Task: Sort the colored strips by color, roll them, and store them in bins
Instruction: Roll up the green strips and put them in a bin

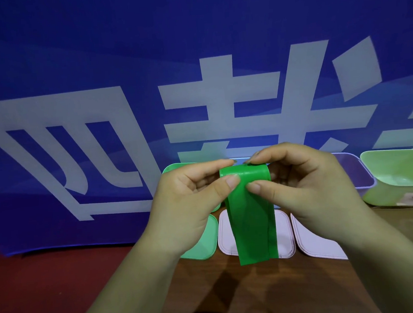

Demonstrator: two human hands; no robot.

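Under green strip (251, 217): wooden table (273, 294). Behind strip's hanging tail: pink lid (225, 236). Both left hand (191, 202), right hand (306, 185) pinched strip's folded top, mid-air. Strip looked light, limp, maybe slick; best gripped at top fold for rolling. Beyond strip, rightward: purple bin (360, 174).

Wooden table (310, 294), lids (205, 243), bins (400, 180) behind

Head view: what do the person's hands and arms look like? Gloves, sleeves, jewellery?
Left hand and right hand are bare: no gloves, rings or wristbands visible. Nails short, unpainted. Forearms bare down to the frame edge; no sleeves in view.
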